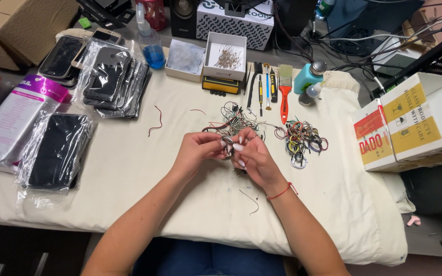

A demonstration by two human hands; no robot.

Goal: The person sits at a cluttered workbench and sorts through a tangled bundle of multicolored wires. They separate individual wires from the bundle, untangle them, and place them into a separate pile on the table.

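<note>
Over the middle of the cloth-covered tabletop [129,174] both my hands meet. Left of them lie bagged dark phone parts [57,151], with more bags [111,76] farther up, well apart from my grip. My left hand [198,149] has its fingers pressed together, pinching a small tangle of thin wires [227,141]; my right hand [251,156] pinches the same tangle from the other side, fingertips touching it. What exactly sits between the fingers is too small and too covered to make out. Just beyond my hands lies a larger heap of loose wires [234,120], and to the right of my right hand a bundle of coloured wire loops [303,139]. Past that heap stand a red-handled brush [284,94], an open white box [225,55] and small tools. Far right, cardboard boxes [415,122] overhang the tabletop's edge. Bare cloth lies open between my forearms and toward the near edge, with one stray wire [251,200] on it.
</note>
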